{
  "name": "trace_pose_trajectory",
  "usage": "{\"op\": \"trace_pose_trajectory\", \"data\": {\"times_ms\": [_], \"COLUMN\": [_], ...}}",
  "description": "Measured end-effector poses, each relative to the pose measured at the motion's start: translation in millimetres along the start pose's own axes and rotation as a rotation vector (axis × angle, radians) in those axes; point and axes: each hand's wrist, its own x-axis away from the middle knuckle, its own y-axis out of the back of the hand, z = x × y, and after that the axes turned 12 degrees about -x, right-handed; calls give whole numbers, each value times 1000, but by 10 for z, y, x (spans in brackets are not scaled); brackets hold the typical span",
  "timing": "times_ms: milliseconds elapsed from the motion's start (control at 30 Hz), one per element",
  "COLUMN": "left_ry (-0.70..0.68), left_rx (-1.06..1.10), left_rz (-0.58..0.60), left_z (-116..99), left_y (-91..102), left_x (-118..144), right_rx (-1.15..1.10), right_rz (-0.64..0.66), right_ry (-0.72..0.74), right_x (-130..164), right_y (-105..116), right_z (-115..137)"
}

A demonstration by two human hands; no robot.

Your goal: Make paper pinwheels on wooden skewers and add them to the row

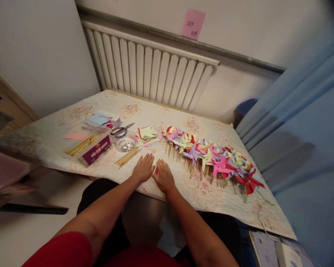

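Note:
Both palms lie flat near the table's front edge. Between them shows a small piece of paper (156, 170), red with a pale part at its far end; the hands cover most of it. My left hand (143, 169) presses down with its fingers stretched out, at the paper's left side. On the other side my right hand (164, 176) rests flat, its thumb close to the red part. Just left and beyond lie several loose thin wooden sticks (127, 157). A stack of cut coloured paper (148, 133) sits behind the hands.
Many paper pinwheels on sticks (222, 166) lie in rows to the right. At left are a purple-fronted box of sticks (97, 151), scissors (122, 130) resting on a clear bowl of small shiny pieces (125, 144), and more paper (98, 118). A radiator (153, 66) stands behind the table.

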Motion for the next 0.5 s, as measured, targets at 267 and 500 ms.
{"op": "trace_pose_trajectory", "data": {"times_ms": [267, 500], "left_ry": [0, -9], "left_rx": [3, 16], "left_rz": [30, 36], "left_z": [3, -5], "left_y": [22, 90], "left_x": [-3, 17], "right_rx": [-27, -25], "right_rz": [122, 127], "right_ry": [88, 70], "right_x": [-75, -135], "right_y": [33, -11], "right_z": [35, -12]}}
